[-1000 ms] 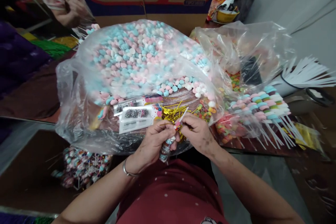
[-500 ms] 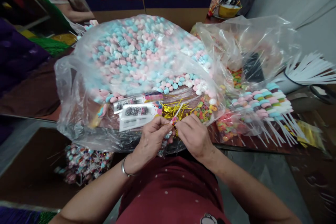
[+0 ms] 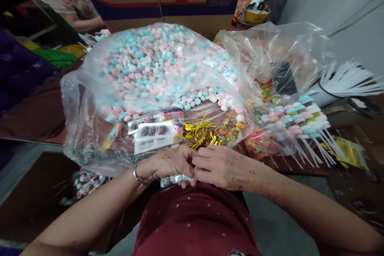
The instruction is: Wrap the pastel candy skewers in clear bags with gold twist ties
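A candy stick in a clear wrapper, with blue and white pieces showing, lies sideways in front of my red shirt. My left hand is closed around it from above, with fingertips showing underneath. Against the left fingers, my right hand pinches at the wrapper's right end; what its fingertips hold is hidden. Just beyond both hands is a pile of gold twist ties. Printed white packets lie to the left of the ties, on the plastic.
A large clear bag of pastel candies covers the table's middle. Ring-shaped candies, candy skewers and white sticks are on the right. An open box of wrapped candies stands lower left. A person's arm shows behind.
Both hands have come down closer to my body, and the wrapped candy stick has turned from upright to sideways. The white stick end seen between the hands is now hidden.
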Tool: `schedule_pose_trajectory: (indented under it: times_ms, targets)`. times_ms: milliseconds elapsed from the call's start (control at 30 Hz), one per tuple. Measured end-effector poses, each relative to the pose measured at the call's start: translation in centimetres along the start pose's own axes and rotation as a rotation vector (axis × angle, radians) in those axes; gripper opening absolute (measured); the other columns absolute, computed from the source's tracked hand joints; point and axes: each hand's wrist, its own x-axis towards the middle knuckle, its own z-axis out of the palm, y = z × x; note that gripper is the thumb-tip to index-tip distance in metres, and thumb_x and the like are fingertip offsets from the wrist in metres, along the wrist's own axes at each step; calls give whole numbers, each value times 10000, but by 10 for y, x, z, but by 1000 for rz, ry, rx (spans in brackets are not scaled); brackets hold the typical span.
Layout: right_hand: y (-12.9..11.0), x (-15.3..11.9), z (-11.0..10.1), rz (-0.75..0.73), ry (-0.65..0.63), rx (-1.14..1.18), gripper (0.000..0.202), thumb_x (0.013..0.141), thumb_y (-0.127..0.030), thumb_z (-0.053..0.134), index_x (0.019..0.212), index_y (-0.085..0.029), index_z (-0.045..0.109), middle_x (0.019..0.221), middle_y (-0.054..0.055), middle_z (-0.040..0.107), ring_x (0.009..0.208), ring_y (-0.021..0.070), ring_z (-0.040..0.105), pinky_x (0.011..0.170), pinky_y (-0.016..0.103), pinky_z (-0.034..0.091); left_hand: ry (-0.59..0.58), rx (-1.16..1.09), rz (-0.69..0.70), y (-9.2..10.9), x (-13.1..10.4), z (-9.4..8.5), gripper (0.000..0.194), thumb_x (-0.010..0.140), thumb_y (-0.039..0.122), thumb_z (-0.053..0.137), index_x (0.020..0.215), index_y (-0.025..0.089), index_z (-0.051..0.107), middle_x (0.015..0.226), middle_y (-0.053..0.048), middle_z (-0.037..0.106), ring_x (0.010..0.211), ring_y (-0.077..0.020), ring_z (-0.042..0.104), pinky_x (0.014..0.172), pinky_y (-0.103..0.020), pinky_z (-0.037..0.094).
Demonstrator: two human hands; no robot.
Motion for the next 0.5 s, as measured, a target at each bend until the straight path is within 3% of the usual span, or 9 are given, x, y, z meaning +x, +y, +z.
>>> schedule_pose_trajectory:
  times_ms: [100,167,233,300,400,467,500]
  targets:
    - [-11,-1,4,73,6,-90,206,980,-206,432,876,-152,602,828,54,582,800,166,487,691,302,372,14,44,-7,3,-4,2,78,578,110,658,652,126,675,578,32,623,463,-75,532,450,-169,434]
    - [-18,2,8,196,17,-204,218,957,-157,415,840,-142,599,782,64,568,747,181,473,636,313,354,110,174,36,3,-5,4,87,602,110,616,679,131,652,602,30,615,486,-89,535,467,-188,439]
    - [-21,7,15,355,84,-333,249,921,-95,389,784,-137,593,715,72,550,696,194,461,585,317,331,381,454,160,3,-3,8,70,662,116,578,705,140,627,634,10,619,538,-116,550,503,-216,444]
    - [-15,13,23,521,200,-416,274,902,-70,374,737,-146,579,665,72,536,664,198,454,556,314,316,753,808,354,3,1,12,101,752,109,520,727,144,611,642,-23,620,575,-146,555,540,-251,445]
    - [3,21,32,745,450,-285,255,914,-116,383,738,-163,561,685,65,559,680,185,488,593,297,366,1209,1166,747,2,8,19,156,846,75,460,834,136,603,755,-94,661,691,-191,588,651,-319,473]
    - [14,25,35,884,632,-6,203,915,-171,407,774,-176,553,709,35,575,676,155,511,627,269,404,1349,1233,1020,-1,10,25,116,846,70,521,908,143,586,858,-113,672,783,-203,594,730,-344,473]
    - [17,28,34,944,710,159,177,909,-199,421,784,-184,545,702,12,570,653,137,511,623,252,412,1336,1222,1116,-3,10,28,119,835,75,562,923,154,576,864,-100,667,794,-198,589,742,-340,470]
